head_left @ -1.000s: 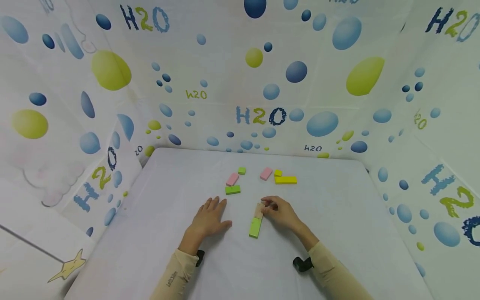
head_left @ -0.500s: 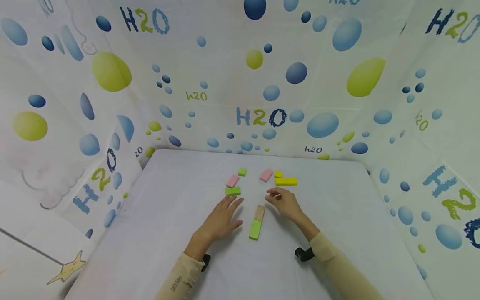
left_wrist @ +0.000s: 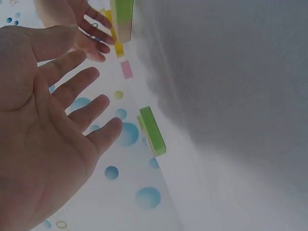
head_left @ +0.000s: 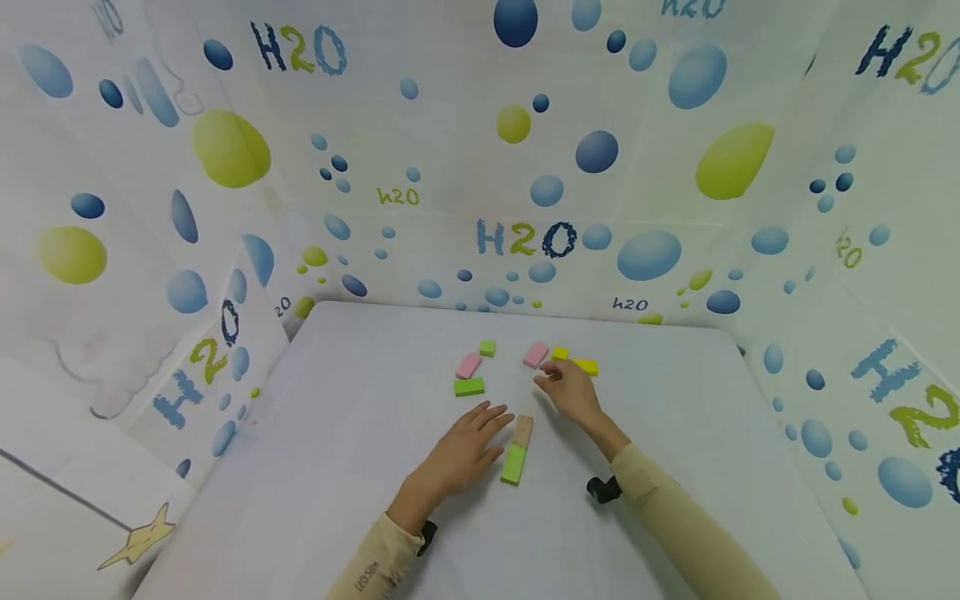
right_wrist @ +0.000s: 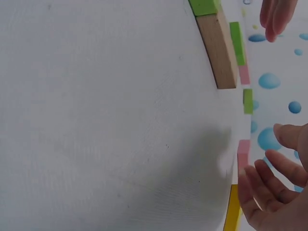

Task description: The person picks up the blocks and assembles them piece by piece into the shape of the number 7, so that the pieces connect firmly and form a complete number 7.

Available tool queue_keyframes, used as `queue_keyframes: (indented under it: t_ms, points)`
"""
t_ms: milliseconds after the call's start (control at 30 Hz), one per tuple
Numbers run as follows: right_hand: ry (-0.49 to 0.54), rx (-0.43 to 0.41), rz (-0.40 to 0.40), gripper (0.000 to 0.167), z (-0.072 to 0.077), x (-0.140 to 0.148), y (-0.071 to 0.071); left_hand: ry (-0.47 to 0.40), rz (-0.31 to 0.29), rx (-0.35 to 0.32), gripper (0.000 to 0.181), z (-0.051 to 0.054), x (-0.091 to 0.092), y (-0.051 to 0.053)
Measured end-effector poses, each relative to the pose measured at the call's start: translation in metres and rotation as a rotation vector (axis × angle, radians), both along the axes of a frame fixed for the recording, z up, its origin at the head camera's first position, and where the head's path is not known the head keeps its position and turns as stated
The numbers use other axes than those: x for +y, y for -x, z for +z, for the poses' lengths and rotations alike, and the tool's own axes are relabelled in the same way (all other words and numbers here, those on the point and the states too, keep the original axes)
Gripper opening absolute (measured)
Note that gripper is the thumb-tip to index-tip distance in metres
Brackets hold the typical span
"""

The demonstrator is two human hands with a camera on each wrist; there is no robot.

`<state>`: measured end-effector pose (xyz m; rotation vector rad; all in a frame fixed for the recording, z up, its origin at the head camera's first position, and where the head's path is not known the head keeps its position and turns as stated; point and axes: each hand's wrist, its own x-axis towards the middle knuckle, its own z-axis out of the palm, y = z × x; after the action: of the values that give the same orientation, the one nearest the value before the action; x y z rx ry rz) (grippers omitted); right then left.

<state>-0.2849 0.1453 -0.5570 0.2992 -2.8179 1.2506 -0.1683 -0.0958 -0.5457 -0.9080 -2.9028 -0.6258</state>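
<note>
A green block [head_left: 513, 467] and a plain wooden block [head_left: 523, 429] lie end to end in the middle of the table. My left hand [head_left: 463, 450] hovers just left of them, empty, its fingers spread in the left wrist view. My right hand [head_left: 573, 396] is farther back on the right, over the front of the long yellow block [head_left: 588, 367], which it partly hides. Its fingers are loosely bent and hold nothing. Near its fingertips lie a pink block [head_left: 536, 354] and a small yellow block [head_left: 559, 353].
Back left of the paired blocks lie a green block [head_left: 469, 387], another pink block [head_left: 468, 365] and a small green block [head_left: 487, 348]. The white table [head_left: 360, 358] ends at a back wall of cloth printed with bubbles. Each wrist carries a black camera [head_left: 602, 490].
My right hand has let go of the wooden block and moved back toward the yellow and pink blocks. My left hand has lifted and moved right, closer to the paired blocks.
</note>
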Motion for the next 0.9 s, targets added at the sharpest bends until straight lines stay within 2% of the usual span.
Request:
queue_keyframes:
  t_ms: [100,233,400,633,900]
  points:
    - [-0.049,0.042,-0.004,0.036,0.000,0.000,0.006,0.014,-0.025,0.027,0.049,-0.004,0.004,-0.001]
    - [-0.103,0.096,-0.018,0.035,0.001,0.000,0.014,0.020,-0.028,0.009,0.046,-0.008,0.008,-0.003]
    - [-0.128,0.094,0.004,0.036,0.004,-0.002,0.024,0.003,-0.018,-0.017,0.046,-0.010,0.011,-0.006]
    - [-0.200,0.106,0.015,0.040,0.007,-0.002,0.040,0.007,-0.034,0.004,0.043,-0.011,0.014,-0.009]
    - [-0.245,0.098,0.013,0.040,0.003,-0.005,0.051,0.043,-0.027,0.027,0.041,-0.014,0.015,-0.009]
